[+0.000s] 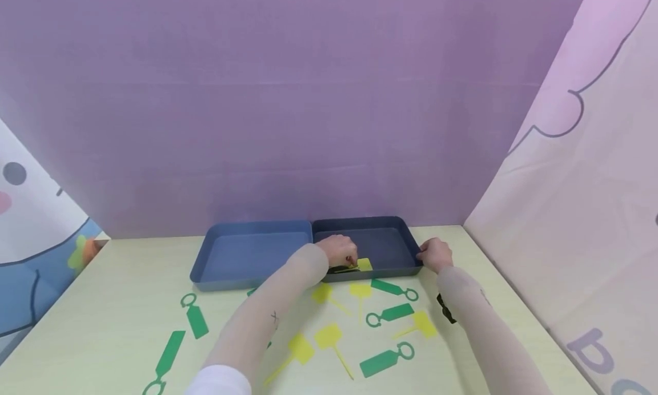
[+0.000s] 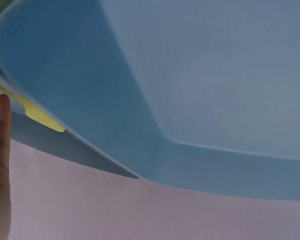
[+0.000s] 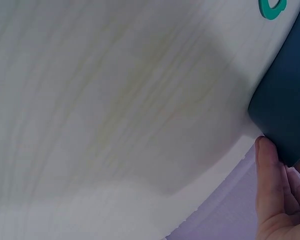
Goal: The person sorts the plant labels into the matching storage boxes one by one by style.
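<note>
My left hand point(image 1: 339, 250) reaches down into the dark blue tray point(image 1: 393, 246), thumb and fingers pinching the thin stem of a yellow plant tag point(image 1: 365, 264). In the left wrist view, that yellow tag point(image 2: 44, 118) extends from the fingertips, partly hidden behind a tray wall. Just under the hand, a black tag point(image 1: 343, 269) lies in the dark tray. My right hand point(image 1: 436, 254) grips that tray's right side near its front corner. In the right wrist view, the fingers point(image 3: 270, 175) curl against the dark tray wall point(image 3: 285, 100).
A lighter blue tray point(image 1: 252, 252) stands directly left of the dark one. Several yellow tags point(image 1: 329, 336) and green loop tags point(image 1: 380, 363) are scattered over the pale table. Another black tag point(image 1: 446, 309) lies beside my right forearm. A purple cloth point(image 1: 308, 98) hangs behind the trays.
</note>
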A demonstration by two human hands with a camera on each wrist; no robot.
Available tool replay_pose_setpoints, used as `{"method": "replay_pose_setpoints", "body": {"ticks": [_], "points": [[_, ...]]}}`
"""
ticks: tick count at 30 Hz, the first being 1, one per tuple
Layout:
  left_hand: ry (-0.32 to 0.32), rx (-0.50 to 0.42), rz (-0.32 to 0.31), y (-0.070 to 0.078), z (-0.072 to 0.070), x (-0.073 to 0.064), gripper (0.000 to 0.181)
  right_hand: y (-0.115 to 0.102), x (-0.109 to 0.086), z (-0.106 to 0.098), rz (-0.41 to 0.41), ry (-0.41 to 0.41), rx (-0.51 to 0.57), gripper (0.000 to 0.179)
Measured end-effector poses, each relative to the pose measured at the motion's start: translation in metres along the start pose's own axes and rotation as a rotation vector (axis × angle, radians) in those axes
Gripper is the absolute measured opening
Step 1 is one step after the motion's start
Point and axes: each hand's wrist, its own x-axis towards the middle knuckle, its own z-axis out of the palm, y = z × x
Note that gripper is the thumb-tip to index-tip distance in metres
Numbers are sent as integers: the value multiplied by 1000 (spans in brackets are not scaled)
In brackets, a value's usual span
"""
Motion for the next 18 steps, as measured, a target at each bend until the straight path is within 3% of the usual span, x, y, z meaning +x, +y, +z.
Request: {"method": "replay_pose_setpoints", "body": {"ticks": [10,18], "points": [[-2,64,3,-5,9,-5,22,-3,0,0,-1,-5,-10,28],[14,54,10,-6,15,-8,26,-8,-4,-1,-19,6,-21,27]]}}
